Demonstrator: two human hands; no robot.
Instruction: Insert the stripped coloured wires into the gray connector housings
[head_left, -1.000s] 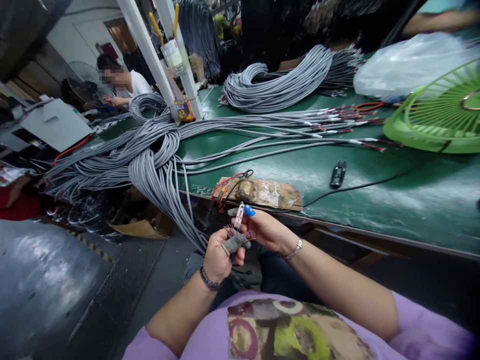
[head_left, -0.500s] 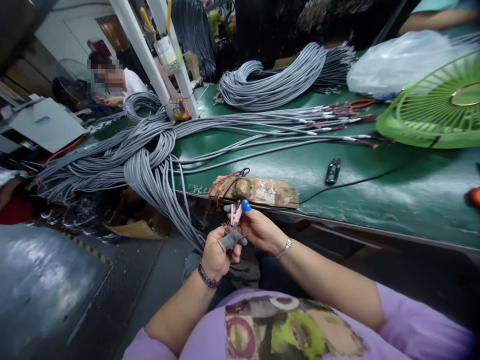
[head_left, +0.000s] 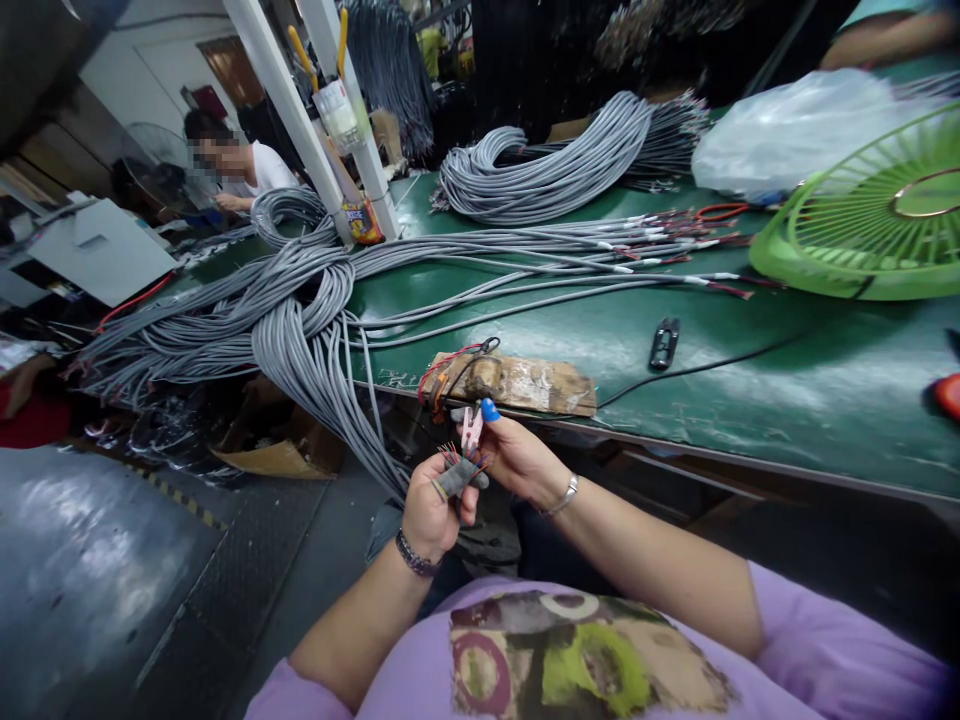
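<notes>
Just off the table's front edge, my left hand [head_left: 429, 512] is closed around a bunch of thin coloured wires [head_left: 451, 455]. Grey covering wraps its thumb, and the wire ends fan out above it. My right hand [head_left: 523, 460] meets it from the right with fingers bent and pressed together, a blue cover on one fingertip. What those fingers pinch is hidden. Between the hands stands a pale pink clip [head_left: 471, 428], close to the blue fingertip. Right behind it, a worn wooden board [head_left: 551, 385] with red and black leads lies along the table edge.
Grey cables [head_left: 292, 330] spread across the green table [head_left: 750, 400] and hang over its front at left. A coiled cable bundle [head_left: 562, 170] lies behind. To the right are black snips [head_left: 664, 344], a green fan [head_left: 877, 220] and a plastic bag [head_left: 787, 130]. A person [head_left: 259, 170] sits far left.
My two hands stay together at the wires and have shifted only very slightly. The view has moved a little. The seated person's hand and head have shifted slightly.
</notes>
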